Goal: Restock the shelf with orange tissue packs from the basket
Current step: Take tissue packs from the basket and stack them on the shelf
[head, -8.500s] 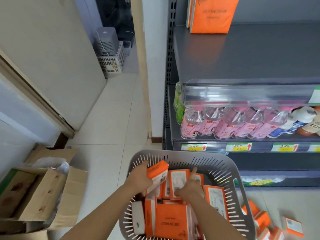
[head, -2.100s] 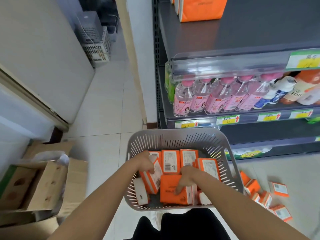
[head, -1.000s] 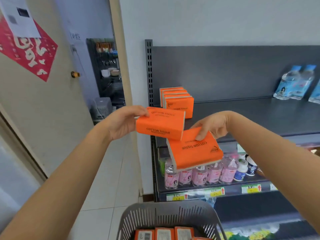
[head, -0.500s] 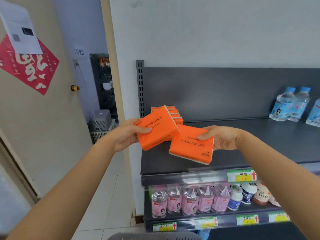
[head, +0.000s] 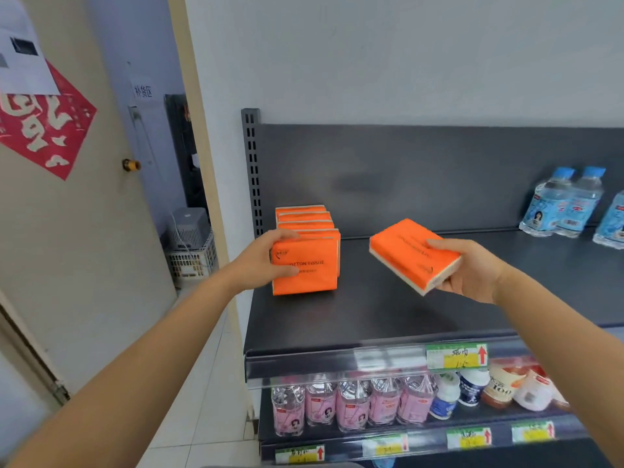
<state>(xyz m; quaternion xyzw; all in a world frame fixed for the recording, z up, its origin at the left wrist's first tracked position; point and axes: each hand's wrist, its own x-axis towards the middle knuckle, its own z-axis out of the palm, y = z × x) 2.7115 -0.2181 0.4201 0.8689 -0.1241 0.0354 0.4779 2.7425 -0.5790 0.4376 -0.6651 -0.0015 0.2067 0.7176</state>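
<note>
My left hand (head: pixel 266 256) grips an orange tissue pack (head: pixel 309 270) that stands upright on the dark shelf (head: pixel 371 315), at the front of a row of several upright orange packs (head: pixel 304 219) at the shelf's left end. My right hand (head: pixel 469 265) holds a second orange tissue pack (head: pixel 410 253) flat and tilted in the air above the shelf, to the right of the row. The basket is out of view.
Blue-labelled water bottles (head: pixel 562 202) stand at the shelf's back right. Pink-labelled bottles (head: pixel 351 405) and small jars fill the lower shelf behind price tags (head: pixel 456 356). To the left a doorway opens past a door with a red paper decoration (head: pixel 44 130).
My left hand has set its pack upright against the front of the row. My right hand has moved its pack to the right, away from the left one. The view has tilted up off the basket.
</note>
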